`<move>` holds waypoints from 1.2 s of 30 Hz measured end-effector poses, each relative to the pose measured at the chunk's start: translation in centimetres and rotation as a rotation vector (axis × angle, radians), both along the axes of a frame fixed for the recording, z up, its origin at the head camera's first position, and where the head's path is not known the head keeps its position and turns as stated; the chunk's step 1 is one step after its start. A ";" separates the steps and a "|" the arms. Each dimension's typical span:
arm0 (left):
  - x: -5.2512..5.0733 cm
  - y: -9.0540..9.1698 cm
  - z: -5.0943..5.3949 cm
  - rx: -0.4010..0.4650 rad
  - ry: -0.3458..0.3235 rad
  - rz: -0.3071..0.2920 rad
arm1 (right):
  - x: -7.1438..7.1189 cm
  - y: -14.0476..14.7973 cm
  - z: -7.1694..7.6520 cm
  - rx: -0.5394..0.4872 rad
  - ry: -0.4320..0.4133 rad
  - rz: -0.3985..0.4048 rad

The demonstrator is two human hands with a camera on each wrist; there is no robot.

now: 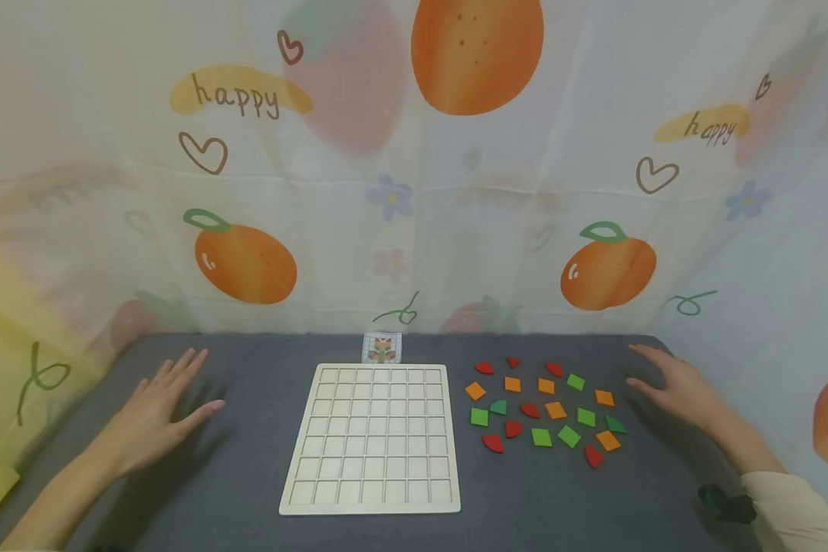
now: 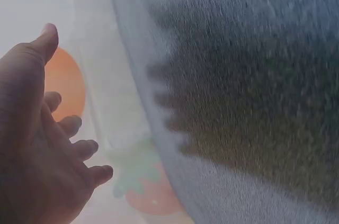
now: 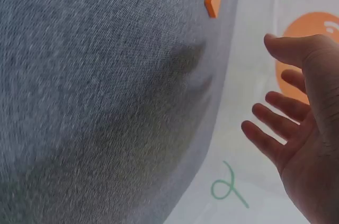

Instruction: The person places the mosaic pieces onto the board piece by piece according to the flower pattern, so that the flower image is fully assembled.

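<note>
In the head view, the left hand [image 1: 153, 418] hovers over the table's left side, fingers spread, holding nothing. On the other side the right hand [image 1: 683, 391] is held over the table, thumb apart from the fingers, just right of the loose pieces. Between the hands lies a white grid board [image 1: 369, 446] with square cells, all bare. Scattered right of it are orange squares [image 1: 555, 410], green squares [image 1: 541, 438], red pieces [image 1: 493, 443] and dark green pieces [image 1: 499, 407]. The wrist views show the left hand [image 2: 50, 134] and right hand [image 3: 302, 123] touching no piece.
A small card [image 1: 382, 348] with a coloured pattern lies behind the board's far edge. The dark grey table [image 1: 248, 460] ends at a hanging cloth [image 1: 345, 253] printed with oranges and hearts, which also stands along both sides.
</note>
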State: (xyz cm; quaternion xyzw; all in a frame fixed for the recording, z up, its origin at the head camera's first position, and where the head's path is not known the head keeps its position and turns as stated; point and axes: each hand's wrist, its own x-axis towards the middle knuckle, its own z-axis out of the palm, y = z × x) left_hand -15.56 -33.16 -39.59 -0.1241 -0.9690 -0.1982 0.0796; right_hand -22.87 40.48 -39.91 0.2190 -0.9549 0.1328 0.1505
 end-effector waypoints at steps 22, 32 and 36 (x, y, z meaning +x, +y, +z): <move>2.0 5.0 -0.9 0.014 -0.025 -0.157 | -0.9 -3.6 0.2 -0.109 -0.084 0.120; 3.1 6.8 -1.7 0.021 -0.131 -0.260 | -1.3 -5.7 0.2 -0.155 -0.127 0.190; 3.2 7.3 -1.9 0.046 -0.192 -0.306 | -1.5 -6.6 -0.2 -0.162 -0.132 0.196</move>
